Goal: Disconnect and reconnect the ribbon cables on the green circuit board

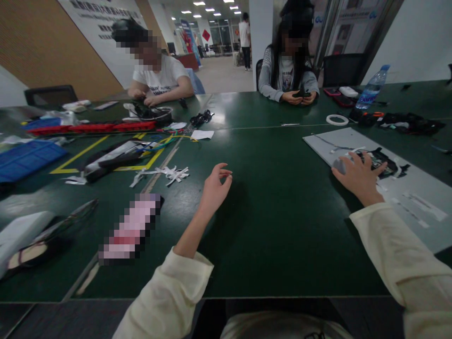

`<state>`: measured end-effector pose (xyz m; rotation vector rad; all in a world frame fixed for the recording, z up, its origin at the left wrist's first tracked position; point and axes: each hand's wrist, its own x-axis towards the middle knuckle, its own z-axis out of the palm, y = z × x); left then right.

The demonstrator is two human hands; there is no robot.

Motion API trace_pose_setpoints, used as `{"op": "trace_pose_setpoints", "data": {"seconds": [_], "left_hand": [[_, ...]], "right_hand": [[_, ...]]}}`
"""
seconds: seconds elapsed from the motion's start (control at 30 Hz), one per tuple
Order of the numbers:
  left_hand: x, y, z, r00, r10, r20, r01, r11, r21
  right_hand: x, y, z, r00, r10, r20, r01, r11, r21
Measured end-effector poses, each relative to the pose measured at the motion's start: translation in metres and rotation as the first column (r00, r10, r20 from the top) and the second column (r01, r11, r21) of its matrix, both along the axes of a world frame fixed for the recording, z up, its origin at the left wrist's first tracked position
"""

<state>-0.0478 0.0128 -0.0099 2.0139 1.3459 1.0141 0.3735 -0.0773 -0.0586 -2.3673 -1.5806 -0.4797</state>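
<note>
My left hand [216, 184] hangs over the green table [282, 226], its fingers loosely bent and apart with nothing visible in them. Beside it lie crumpled white paper strips [176, 174] and, nearer to me, a phone [132, 228] with a blurred pink screen. On the right, a pale grey board [429, 188] lies flat. My right hand [360, 178] is spread over its left part, fingers outstretched, beside a black part with wires [383, 160] taped down with white strips. The palm covers some of that part. Whether my fingers press on it I cannot tell.
Across the table sit two people, each handling dark objects. A tape roll [337, 120] and a water bottle [373, 88] stand beyond the board. To the left are a blue crate [31, 157], a black wired bundle [109, 160] and a red strip [95, 127].
</note>
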Motion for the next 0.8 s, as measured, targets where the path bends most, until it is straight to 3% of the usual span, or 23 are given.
{"op": "trace_pose_setpoints", "data": {"seconds": [0.37, 0.63, 0.8], "left_hand": [[0.0, 0.0, -0.005, 0.998, -0.038, -0.045, 0.037, 0.999, -0.025], [0.0, -0.001, -0.004, 0.997, -0.061, -0.056, 0.06, 0.998, -0.029], [0.001, 0.001, -0.006, 0.995, -0.067, -0.072, 0.065, 0.998, -0.026]], "right_hand": [[0.014, 0.008, -0.003, 0.99, -0.114, -0.079, 0.121, 0.989, 0.088], [0.02, 0.007, -0.003, 0.982, -0.089, -0.168, 0.119, 0.977, 0.177], [0.047, 0.004, -0.007, 0.93, -0.18, -0.322, 0.268, 0.929, 0.256]]}}
